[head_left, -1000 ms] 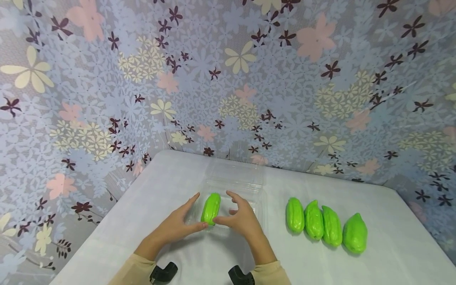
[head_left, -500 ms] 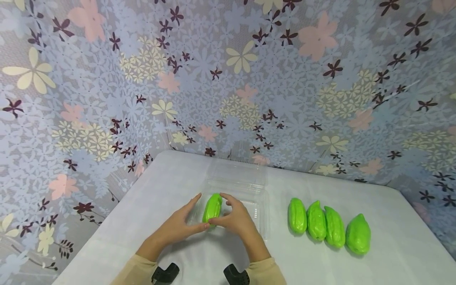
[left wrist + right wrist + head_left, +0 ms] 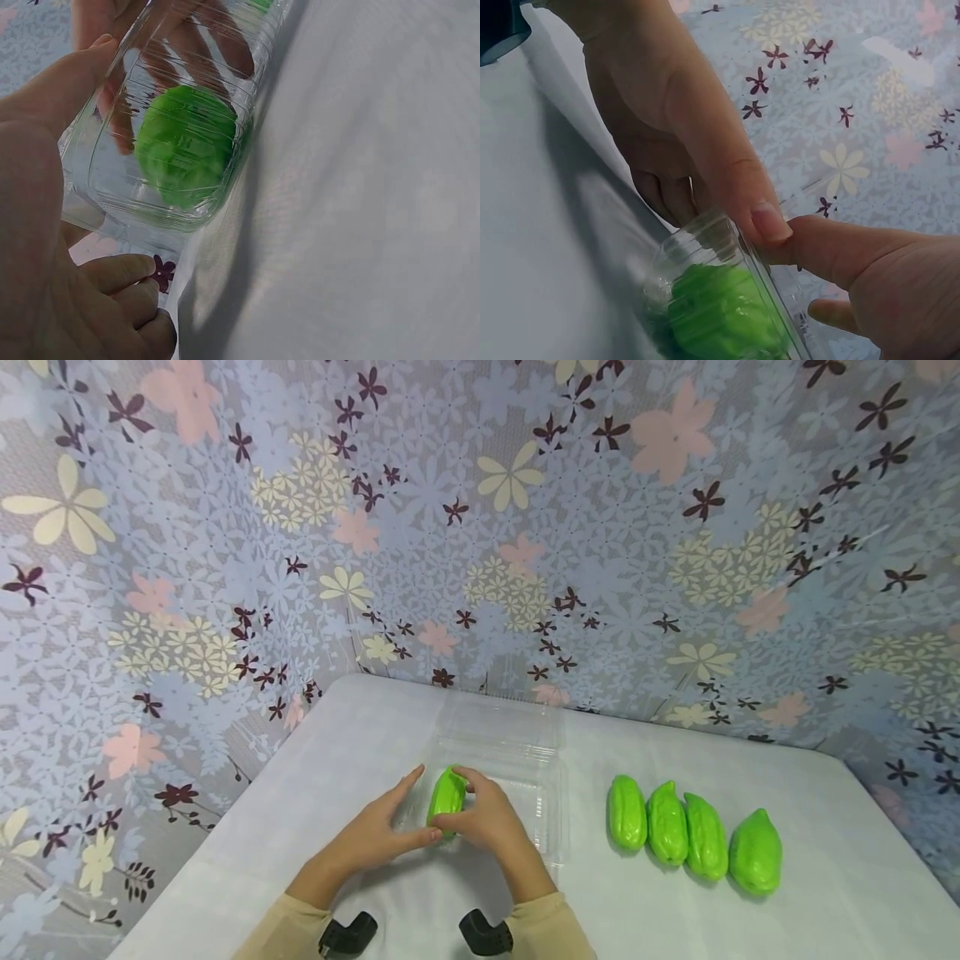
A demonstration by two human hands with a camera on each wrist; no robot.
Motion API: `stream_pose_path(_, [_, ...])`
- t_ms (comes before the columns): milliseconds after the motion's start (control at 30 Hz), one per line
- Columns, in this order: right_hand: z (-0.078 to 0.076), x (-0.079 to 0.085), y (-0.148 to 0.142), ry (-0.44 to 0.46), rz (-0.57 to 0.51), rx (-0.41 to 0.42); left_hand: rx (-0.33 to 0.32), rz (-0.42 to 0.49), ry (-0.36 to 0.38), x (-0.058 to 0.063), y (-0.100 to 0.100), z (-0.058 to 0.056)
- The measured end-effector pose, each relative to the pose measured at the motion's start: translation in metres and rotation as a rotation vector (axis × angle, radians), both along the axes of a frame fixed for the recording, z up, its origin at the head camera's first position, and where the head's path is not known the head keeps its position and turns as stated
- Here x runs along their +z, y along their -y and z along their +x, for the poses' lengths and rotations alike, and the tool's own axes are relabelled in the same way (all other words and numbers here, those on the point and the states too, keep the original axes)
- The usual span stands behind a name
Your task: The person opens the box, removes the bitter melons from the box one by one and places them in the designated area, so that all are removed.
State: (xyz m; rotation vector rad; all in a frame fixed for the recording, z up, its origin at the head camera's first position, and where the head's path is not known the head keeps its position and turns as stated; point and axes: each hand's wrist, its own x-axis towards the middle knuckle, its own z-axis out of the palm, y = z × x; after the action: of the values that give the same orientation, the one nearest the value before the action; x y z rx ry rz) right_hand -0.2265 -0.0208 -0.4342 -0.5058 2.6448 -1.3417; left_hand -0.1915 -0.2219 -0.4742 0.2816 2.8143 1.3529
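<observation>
A clear plastic container (image 3: 552, 810) stands on the table, its hinged lid (image 3: 498, 723) laid back toward the wall. In its left part lies a bright green, lengthwise-ribbed fruit (image 3: 446, 797). My left hand (image 3: 371, 835) holds the container's near left side, thumb along the front rim and fingers outside the wall. Reaching over the front, my right hand (image 3: 491, 818) holds the fruit with its thumb at the near end and its index finger at the far end. In the right wrist view, the right thumb overlaps the left thumb at the rim; through the wall shows the fruit (image 3: 724, 311).
Right of the container, several similar green fruits lie in a row, among them a slim one (image 3: 627, 812) and a broader one (image 3: 755, 853). White cloth covers the table (image 3: 300, 793). Flower-patterned wall covering (image 3: 420, 560) rises behind it.
My right hand has moved left, its thumb and index finger coming onto the green fruit. The left hand stays at the container's near left side, and the fruit has hardly moved.
</observation>
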Motion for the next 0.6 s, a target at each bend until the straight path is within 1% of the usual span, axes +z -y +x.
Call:
stream_pose_path(100, [0.000,0.000,0.004,-0.006,-0.007,-0.013,0.000,0.001,-0.007,-0.001,0.001,0.000])
stream_pose_path(200, [0.001,-0.002,0.008,-0.008,-0.012,-0.029,-0.002,0.006,0.003,-0.002,0.001,-0.001])
stream_pose_path(600, [0.001,-0.002,0.018,-0.011,0.020,-0.066,-0.001,0.005,0.023,0.000,0.000,0.000])
